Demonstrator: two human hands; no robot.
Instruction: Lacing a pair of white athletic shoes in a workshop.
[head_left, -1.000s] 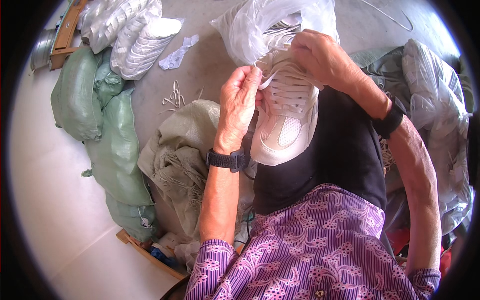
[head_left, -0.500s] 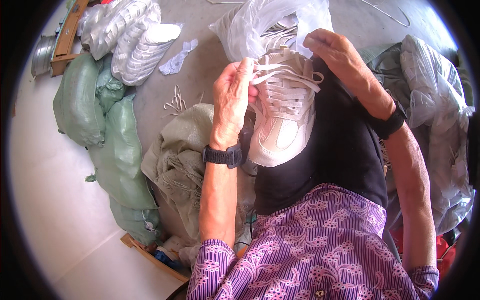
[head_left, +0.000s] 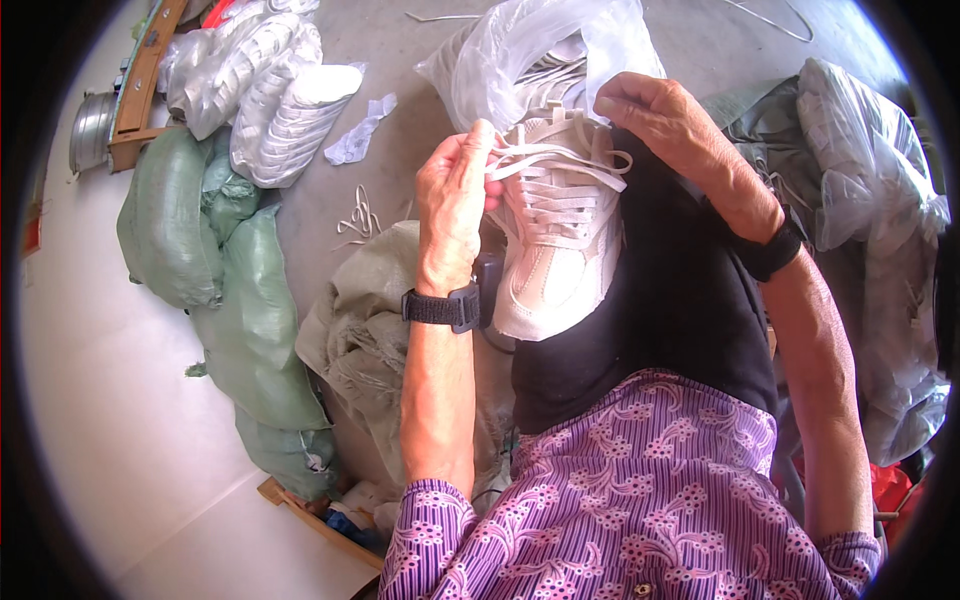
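A pale beige-white sneaker shoe upper [head_left: 545,300] rests on my black-trousered leg, its toe toward me. Flat laces run in rows across its front. My left hand [head_left: 452,205] is at the shoe's left side, thumb and finger pinched on a loose shoelace [head_left: 560,158], which loops across the top of the lacing. Beyond the shoe's upper right side, my right hand [head_left: 665,125] is raised with its fingers bent together; whatever lies in that pinch is too small to make out. Both wrists wear black straps.
Behind the shoe stands a clear plastic bag [head_left: 480,60] of similar pale pieces. Green woven sacks [head_left: 255,320] and wrapped white stacks [head_left: 290,120] lie at left, with a beige sack [head_left: 345,300] nearer. Loose laces [head_left: 360,215] are on the floor. More plastic-wrapped bundles [head_left: 870,170] stand at right.
Both hands and the shoe sit slightly further left in the picture, while the surroundings at left have shifted right. My left hand keeps its pinch on the shoelace.
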